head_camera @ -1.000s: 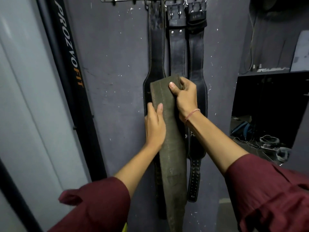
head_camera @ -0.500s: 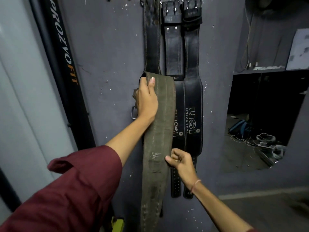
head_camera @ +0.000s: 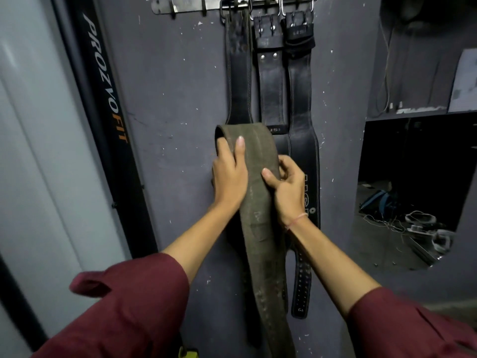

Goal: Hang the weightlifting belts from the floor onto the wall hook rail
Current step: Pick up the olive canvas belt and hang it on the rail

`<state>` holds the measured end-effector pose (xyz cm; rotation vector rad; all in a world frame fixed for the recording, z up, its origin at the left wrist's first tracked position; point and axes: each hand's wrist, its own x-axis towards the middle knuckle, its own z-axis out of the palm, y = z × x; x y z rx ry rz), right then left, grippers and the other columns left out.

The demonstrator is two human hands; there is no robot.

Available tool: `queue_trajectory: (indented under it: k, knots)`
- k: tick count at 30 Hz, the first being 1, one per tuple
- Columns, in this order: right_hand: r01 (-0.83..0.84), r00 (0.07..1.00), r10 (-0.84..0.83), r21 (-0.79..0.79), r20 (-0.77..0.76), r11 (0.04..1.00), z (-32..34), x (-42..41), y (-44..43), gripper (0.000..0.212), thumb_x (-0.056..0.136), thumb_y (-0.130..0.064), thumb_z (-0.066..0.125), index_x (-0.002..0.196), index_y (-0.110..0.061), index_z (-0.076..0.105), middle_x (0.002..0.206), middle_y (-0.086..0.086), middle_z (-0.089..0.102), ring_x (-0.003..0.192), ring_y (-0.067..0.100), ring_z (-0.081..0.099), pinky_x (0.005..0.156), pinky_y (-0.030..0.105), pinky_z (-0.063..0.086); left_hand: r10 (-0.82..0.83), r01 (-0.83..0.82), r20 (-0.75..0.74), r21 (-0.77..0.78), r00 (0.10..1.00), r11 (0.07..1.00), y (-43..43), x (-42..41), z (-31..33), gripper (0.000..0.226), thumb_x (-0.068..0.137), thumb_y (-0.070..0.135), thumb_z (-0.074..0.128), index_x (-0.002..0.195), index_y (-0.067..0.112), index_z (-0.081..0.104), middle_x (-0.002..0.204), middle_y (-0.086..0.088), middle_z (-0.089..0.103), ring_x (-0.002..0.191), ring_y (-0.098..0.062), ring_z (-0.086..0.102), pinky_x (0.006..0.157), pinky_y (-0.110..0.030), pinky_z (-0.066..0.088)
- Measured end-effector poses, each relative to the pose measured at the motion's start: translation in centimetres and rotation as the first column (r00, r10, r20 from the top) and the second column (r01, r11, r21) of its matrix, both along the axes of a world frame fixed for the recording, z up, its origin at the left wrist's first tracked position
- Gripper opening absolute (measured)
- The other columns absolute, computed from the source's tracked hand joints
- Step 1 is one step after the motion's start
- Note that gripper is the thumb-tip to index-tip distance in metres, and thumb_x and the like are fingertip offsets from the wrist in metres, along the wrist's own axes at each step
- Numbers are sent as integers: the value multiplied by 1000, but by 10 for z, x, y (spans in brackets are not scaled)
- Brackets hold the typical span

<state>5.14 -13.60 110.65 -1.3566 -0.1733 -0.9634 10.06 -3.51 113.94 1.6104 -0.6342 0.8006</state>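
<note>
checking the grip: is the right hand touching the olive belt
Touching. The head view shows the right hand pinching the olive belt, thumb pressed on its front face.

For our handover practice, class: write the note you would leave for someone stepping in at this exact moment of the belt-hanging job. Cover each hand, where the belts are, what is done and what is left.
Left hand: fingers curled round the left edge of the olive belt, near its folded top.
Right hand: pinches the same belt's right edge, a little lower.
Olive belt: held up below the hook rail, tail hanging down.
Done: three black belts hang from the rail.
Left: lift the olive belt and hook it on; the rail's left hooks look free. The floor is out of view.
</note>
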Motion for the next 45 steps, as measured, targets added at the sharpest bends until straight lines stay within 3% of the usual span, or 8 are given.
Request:
queue_trajectory:
  k: [6,10,18,21,27,32,39,45]
  knots:
    - [15,1000,-12,114,-19,993,40,19,-7,13,85,2,63,93,-5,69,91,17,72,84,27,68,84,51,56,-47,46,26,35,999,998,-8,-24,-79,28,100,36,50,96,9,42,80,-1,65,64,-5,58,53,-8,40]
    - [11,999,-5,115,-53,993,28,21,-9,14,87,1,62,93,-9,69,93,16,73,87,28,70,85,49,58,-132,134,-54,40,990,990,-5,-26,-117,34,95,38,59,100,6,49,87,-6,69,76,-15,66,67,-29,55]
    - [-23,1000,20,135,20,991,36,15,-18,12,90,5,59,96,-5,63,92,14,69,88,27,66,88,49,56,-325,306,-233,-114,917,945,-9,-20,-56,30,97,45,52,108,18,56,101,13,67,90,8,64,77,-8,48]
    - [-42,998,35,137,48,990,38,7,-24,13,92,5,57,103,1,61,95,15,70,91,28,68,90,49,56,-490,506,-439,-89,753,858,-8,-12,-33,44,92,56,55,123,25,56,115,3,70,103,-6,68,96,-28,54]
    - [-132,991,132,38,3,991,14,-3,-5,20,90,9,57,110,11,59,91,12,68,87,23,65,80,36,56,-815,570,-519,-600,257,562,0,1,20,82,86,76,42,100,2,76,107,-21,72,95,-32,70,98,-46,51]
    - [-138,990,138,12,-30,990,-14,-17,-18,23,86,4,68,109,8,63,99,18,72,88,24,69,80,39,59,-712,413,-582,-580,393,702,-5,8,12,53,91,41,62,126,1,61,121,-24,67,105,-39,68,81,-49,59]
    - [-250,913,253,49,-320,967,-102,-30,-19,18,88,2,65,106,2,69,98,11,77,86,17,73,75,26,57,-663,497,-461,-440,589,748,-1,4,10,18,93,1,55,106,7,66,95,-14,71,82,-27,69,68,-41,59]
    - [-218,962,227,71,-151,973,-4,-10,-6,27,101,-17,51,120,0,60,109,14,70,96,20,68,88,38,57,-654,562,-392,-335,647,757,4,-12,-6,21,93,-5,51,102,8,64,90,-8,73,77,-17,72,68,-33,61]
